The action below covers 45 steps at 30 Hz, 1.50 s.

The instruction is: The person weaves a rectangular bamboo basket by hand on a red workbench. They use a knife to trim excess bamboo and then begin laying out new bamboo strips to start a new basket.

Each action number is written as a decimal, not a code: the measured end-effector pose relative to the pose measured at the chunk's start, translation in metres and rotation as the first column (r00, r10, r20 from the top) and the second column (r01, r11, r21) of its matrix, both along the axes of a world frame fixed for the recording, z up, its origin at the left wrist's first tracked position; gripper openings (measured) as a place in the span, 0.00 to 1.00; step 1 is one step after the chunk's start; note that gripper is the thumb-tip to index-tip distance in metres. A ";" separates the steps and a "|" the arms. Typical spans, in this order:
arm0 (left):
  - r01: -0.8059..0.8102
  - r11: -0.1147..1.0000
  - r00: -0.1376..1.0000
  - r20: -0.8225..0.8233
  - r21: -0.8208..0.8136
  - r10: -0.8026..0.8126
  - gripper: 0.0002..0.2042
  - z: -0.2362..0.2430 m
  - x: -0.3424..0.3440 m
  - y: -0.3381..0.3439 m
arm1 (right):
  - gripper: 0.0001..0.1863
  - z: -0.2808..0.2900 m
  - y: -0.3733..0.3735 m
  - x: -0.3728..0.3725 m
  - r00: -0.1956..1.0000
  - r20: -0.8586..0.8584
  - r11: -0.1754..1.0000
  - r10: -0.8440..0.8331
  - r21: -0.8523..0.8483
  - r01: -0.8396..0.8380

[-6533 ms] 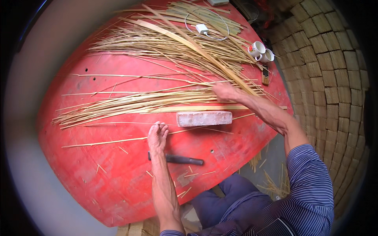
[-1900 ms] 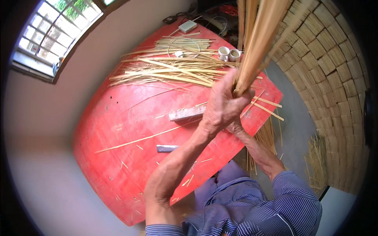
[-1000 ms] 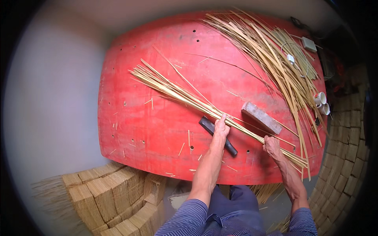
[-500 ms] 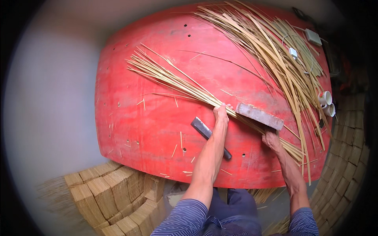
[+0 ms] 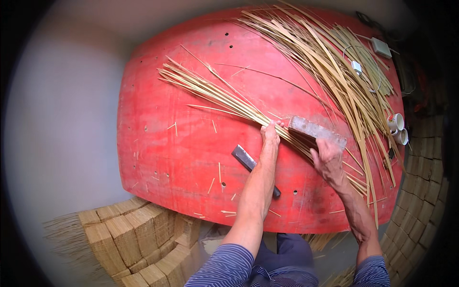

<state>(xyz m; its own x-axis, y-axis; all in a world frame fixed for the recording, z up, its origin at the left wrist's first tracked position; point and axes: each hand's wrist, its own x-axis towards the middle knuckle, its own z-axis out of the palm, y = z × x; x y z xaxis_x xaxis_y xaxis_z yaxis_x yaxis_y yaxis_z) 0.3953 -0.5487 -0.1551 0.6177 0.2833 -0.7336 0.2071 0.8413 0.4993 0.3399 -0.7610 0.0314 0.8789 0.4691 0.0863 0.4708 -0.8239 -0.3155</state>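
Left hand [image 5: 270, 133] closed round a bundle of pale split strips [image 5: 215, 93], gripping it near mid-length; fingertips show on the far side, just beside the near-left end of a greyish-pink block [image 5: 315, 130]. Right hand [image 5: 330, 155] at the block's right part, fingers against it, thumb spread away to the left; cannot tell whether it grasps the block or only presses on it. Bundle lies aslant on the red table [image 5: 167, 167], fanned out at upper left, running beneath the left hand, along the block's near side and past the right hand to lower right. Whether the block bears on the strips is unclear. A flat-bladed tool [image 5: 244, 157] with dark handle lies under the left forearm, handle end showing to the right. Short slivers [image 5: 211, 185] scattered on the near half of the tabletop. Farther off, upper right: a large loose heap of strips [image 5: 330, 71], with a white plug [image 5: 356, 67] and its cord on it, a white box [image 5: 381, 48] near, two white mugs [image 5: 395, 123] close together at the right edge. Squared, stacked bundles [image 5: 119, 232] at lower left; more [image 5: 420, 179] line the right.
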 end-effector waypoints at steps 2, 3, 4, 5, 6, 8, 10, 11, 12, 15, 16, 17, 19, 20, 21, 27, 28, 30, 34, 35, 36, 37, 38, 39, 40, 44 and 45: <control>0.005 1.000 1.000 0.021 -0.015 -0.005 0.07 -0.002 0.000 0.000 | 0.30 0.026 0.014 0.039 0.970 0.242 0.998 -0.026 -0.046 0.038; 0.004 1.000 0.999 0.038 -0.008 -0.004 0.08 0.002 0.005 -0.010 | 0.31 0.034 0.015 0.055 0.929 0.368 0.995 -0.036 -0.074 0.068; -0.021 0.998 1.000 0.004 0.052 0.021 0.09 -0.008 -0.016 0.008 | 0.31 0.002 0.023 0.055 0.986 0.159 0.998 -0.050 -0.031 0.055; -0.052 0.998 0.999 -0.001 0.036 0.052 0.09 -0.010 -0.019 0.009 | 0.32 -0.026 0.015 0.060 0.998 -0.021 0.998 -0.062 -0.027 0.062; -0.063 0.998 0.998 -0.002 0.032 0.063 0.09 -0.010 -0.018 0.006 | 0.32 -0.030 0.014 0.064 0.977 -0.197 0.997 -0.079 -0.030 0.074; -0.087 0.996 0.996 -0.008 0.025 0.087 0.09 -0.010 -0.017 -0.001 | 0.29 -0.036 0.012 0.065 0.979 -0.203 0.999 -0.027 -0.049 0.017; -0.132 0.988 0.991 -0.018 0.084 0.134 0.09 -0.013 -0.016 -0.005 | 0.26 -0.036 0.012 0.064 0.986 -0.167 1.000 0.001 0.005 0.000; -0.138 0.981 0.989 -0.038 0.138 0.144 0.08 -0.014 -0.013 -0.006 | 0.25 -0.036 0.013 0.067 0.981 -0.190 0.998 -0.049 0.026 0.055; -0.138 0.975 0.987 -0.057 0.176 0.150 0.09 -0.011 -0.008 -0.013 | 0.24 -0.035 0.008 0.072 0.972 -0.209 0.993 -0.108 0.029 0.117; 0.239 0.846 0.954 -0.279 0.476 -0.112 0.11 -0.014 -0.009 0.008 | 0.24 -0.039 0.012 0.091 0.971 -0.148 0.982 -0.187 -0.057 0.181; 0.411 0.707 0.896 -0.398 0.575 -0.197 0.13 -0.017 -0.018 0.023 | 0.26 -0.043 0.020 0.089 0.985 -0.052 0.981 -0.167 -0.107 0.161; 0.520 0.631 0.847 -0.445 0.576 -0.291 0.14 -0.019 -0.034 0.040 | 0.26 -0.042 0.031 0.080 0.990 0.056 0.989 -0.131 -0.058 0.134; 0.665 0.444 0.742 -0.458 0.601 -0.490 0.18 0.001 -0.030 0.050 | 0.27 0.011 0.052 0.066 0.936 0.340 0.996 -0.088 0.004 0.092; 0.735 0.305 0.642 -0.476 0.605 -0.601 0.19 0.032 -0.027 0.036 | 0.25 0.028 0.046 0.046 0.962 0.217 0.983 -0.164 -0.044 0.178; 0.729 0.217 0.582 -0.421 0.650 -0.696 0.19 0.046 -0.037 0.052 | 0.26 0.023 0.056 0.021 0.989 0.101 0.993 -0.107 0.052 0.102; 0.611 0.680 0.790 -0.254 0.405 -0.558 0.11 0.080 -0.189 0.207 | 0.30 -0.069 0.147 -0.135 0.863 -0.505 0.991 0.018 -0.102 -0.080; 0.609 0.681 0.793 -0.308 0.406 -0.525 0.12 0.072 -0.212 0.239 | 0.28 -0.096 0.146 -0.148 0.893 -0.447 0.992 0.046 -0.085 -0.093; 0.675 0.469 0.736 -0.490 0.569 -0.467 0.12 0.045 -0.262 0.312 | 0.25 -0.128 0.157 -0.151 0.897 -0.442 0.991 -0.027 -0.131 -0.035; 0.640 -0.089 0.634 -0.590 0.763 -0.499 0.16 0.032 -0.288 0.358 | 0.21 -0.132 0.179 -0.109 0.949 -0.309 0.993 0.064 -0.077 -0.092; 0.514 -0.184 0.660 -0.523 0.838 -0.539 0.19 0.040 -0.272 0.344 | 0.21 -0.139 0.178 -0.091 0.955 -0.295 0.985 0.025 -0.156 -0.074; 0.412 -0.279 0.670 -0.496 0.867 -0.552 0.23 0.044 -0.259 0.331 | 0.21 -0.131 0.196 -0.076 0.975 -0.219 0.986 0.031 -0.154 -0.066; 0.300 -0.370 0.675 -0.470 0.879 -0.569 0.27 0.048 -0.246 0.318 | 0.22 -0.118 0.215 -0.061 0.982 -0.182 0.982 0.050 -0.171 -0.082; 0.299 -0.420 0.637 -0.507 0.857 -0.581 0.29 0.051 -0.238 0.313 | 0.20 -0.102 0.247 -0.054 0.987 -0.161 0.972 -0.009 -0.233 -0.029; 0.282 -0.458 0.598 -0.528 0.843 -0.604 0.31 0.051 -0.234 0.307 | 0.20 -0.095 0.260 -0.052 0.998 -0.061 0.984 -0.020 -0.177 0.009; 0.246 -0.462 0.573 -0.513 0.852 -0.639 0.32 0.046 -0.242 0.309 | 0.20 -0.081 0.274 -0.052 0.995 -0.084 0.983 -0.053 -0.177 0.038; 0.096 -0.448 0.329 -0.453 0.889 -0.829 0.32 0.027 -0.301 0.302 | 0.13 -0.070 0.269 -0.089 0.683 -0.715 0.954 -0.151 0.075 0.290; 0.028 -0.450 0.221 -0.444 0.893 -0.868 0.31 0.025 -0.324 0.295 | 0.12 -0.080 0.261 -0.103 0.391 -0.916 0.794 -0.093 0.169 0.584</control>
<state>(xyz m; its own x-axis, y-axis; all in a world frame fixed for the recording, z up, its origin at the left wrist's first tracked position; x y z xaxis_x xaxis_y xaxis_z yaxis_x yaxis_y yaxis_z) 0.0709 -0.2533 -0.1302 0.8598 -0.5096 0.0337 -0.4174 -0.6632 0.6213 0.2370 -0.5001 -0.0484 0.6792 0.2386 -0.6941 -0.5214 -0.5087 -0.6851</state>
